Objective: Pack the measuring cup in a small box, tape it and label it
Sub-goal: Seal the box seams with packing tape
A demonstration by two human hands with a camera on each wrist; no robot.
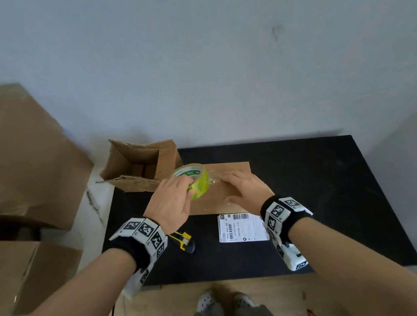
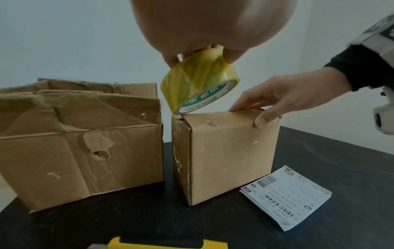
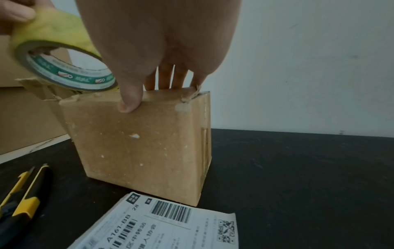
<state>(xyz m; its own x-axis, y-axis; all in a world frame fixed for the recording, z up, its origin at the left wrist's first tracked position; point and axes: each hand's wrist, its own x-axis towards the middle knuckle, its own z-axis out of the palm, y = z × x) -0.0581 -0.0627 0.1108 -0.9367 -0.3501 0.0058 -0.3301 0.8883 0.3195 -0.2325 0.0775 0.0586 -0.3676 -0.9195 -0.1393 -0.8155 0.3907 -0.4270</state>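
Nearest us on the black table [image 1: 326, 195]: a yellow-and-black utility knife [image 1: 184, 242], lying flat under our left wrist. Beside it, to the right, a stack of white shipping labels [image 1: 243, 227], top sheet showing barcodes, a QR code, Chinese print we cannot make out, and the code "A161-BB 28"

Next back: the small box [image 2: 230, 156], brown cardboard, scuffed, flaps folded down, standing at the table's middle just beyond the labels. We cannot see the measuring cup; whether it sits inside we cannot tell

Our right hand [image 1: 245, 187] lies on the box top, fingers straight and flat on the flaps, thumb pressed over the near edge

Our left hand [image 1: 171, 202] pinches a tape roll [image 1: 194, 181], clear over yellow-green, its core ring printed in green and white with lettering too blurred to read. The roll stands on edge, touching the box's top left corner

Further back, just left of the small box: a larger open box [image 2: 81, 144], battered, flaps torn, one hole in its side

Left of the table: big cardboard cartons [image 1: 13, 157] against the grey wall [image 1: 214, 51]
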